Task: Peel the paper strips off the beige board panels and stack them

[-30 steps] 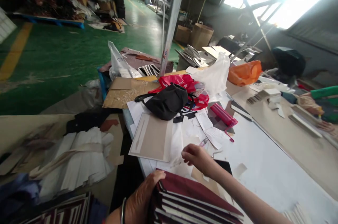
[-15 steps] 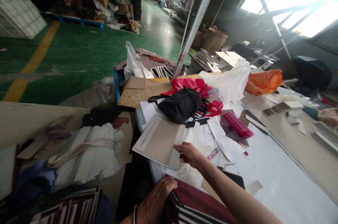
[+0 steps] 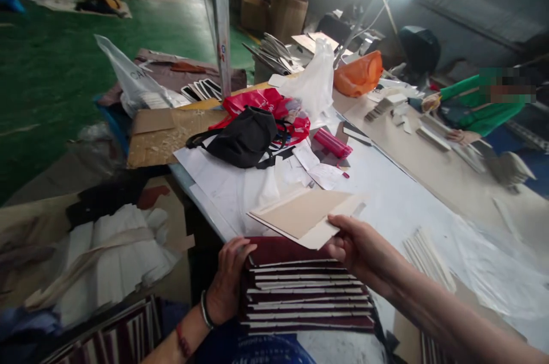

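Observation:
My right hand [image 3: 358,246] pinches the near right corner of a thin beige board [image 3: 302,215] with a paler border. The board is raised and tilted over the work table, its far end pointing left. Below it lies a stack of maroon panels [image 3: 306,298] with white edges, piled in layers close to my body. My left hand [image 3: 229,278], with a bracelet on its wrist, is curled round the left side of this stack, fingertips on its top. Part of the stack's top is hidden under the board.
On the white table [image 3: 386,192] lie a black bag [image 3: 246,138], a red plastic bag [image 3: 253,103] and a pink roll [image 3: 332,142]. White strips [image 3: 122,244] fill a surface at left. A metal post [image 3: 221,26] rises behind. A person in green sleeves [image 3: 465,103] works at far right.
The beige board has been lifted off the table and brought right, above the maroon stack, by my right hand. My view has swung right, showing more of the stack and the other person.

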{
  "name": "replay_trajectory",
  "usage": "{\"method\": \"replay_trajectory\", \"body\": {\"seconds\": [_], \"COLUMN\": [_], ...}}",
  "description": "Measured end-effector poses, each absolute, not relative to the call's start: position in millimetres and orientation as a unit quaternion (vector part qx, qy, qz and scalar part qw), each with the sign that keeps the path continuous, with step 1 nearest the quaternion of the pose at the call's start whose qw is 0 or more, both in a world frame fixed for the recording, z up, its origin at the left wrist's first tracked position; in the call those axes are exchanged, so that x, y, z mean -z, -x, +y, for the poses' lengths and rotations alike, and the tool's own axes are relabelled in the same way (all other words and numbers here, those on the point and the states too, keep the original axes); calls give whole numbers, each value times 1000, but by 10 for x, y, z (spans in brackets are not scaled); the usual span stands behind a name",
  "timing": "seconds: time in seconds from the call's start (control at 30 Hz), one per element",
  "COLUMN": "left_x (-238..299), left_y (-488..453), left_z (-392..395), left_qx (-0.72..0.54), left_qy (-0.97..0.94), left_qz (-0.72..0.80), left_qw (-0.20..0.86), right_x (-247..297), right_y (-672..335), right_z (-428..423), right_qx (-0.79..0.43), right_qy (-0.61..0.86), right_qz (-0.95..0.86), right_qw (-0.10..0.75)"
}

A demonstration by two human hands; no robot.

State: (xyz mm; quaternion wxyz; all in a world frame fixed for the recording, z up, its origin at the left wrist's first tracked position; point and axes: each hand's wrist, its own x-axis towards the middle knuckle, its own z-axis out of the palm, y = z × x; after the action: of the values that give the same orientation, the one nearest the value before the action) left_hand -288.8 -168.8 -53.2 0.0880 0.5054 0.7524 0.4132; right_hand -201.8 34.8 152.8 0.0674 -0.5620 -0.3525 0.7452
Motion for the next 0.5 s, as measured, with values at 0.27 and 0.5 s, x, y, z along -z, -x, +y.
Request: {"method": "replay_trajectory", "body": {"seconds": [0.27,0.5], "left_x": [491,627], "left_y": [2896,2895], "left_z": [-1681,-1746], "left_qx": [-430,-500], "left_qy": [-549,-542], "left_qz": [716,657], "left_qw": [37,157], "right_x": [-1329,-1211], "right_y": [1875,1893], "right_z": [31,-115], "right_qx": [-715,-738], "right_qy": [643,640], "right_qz": [-273,-213], "right_qw": [22,-14]}}
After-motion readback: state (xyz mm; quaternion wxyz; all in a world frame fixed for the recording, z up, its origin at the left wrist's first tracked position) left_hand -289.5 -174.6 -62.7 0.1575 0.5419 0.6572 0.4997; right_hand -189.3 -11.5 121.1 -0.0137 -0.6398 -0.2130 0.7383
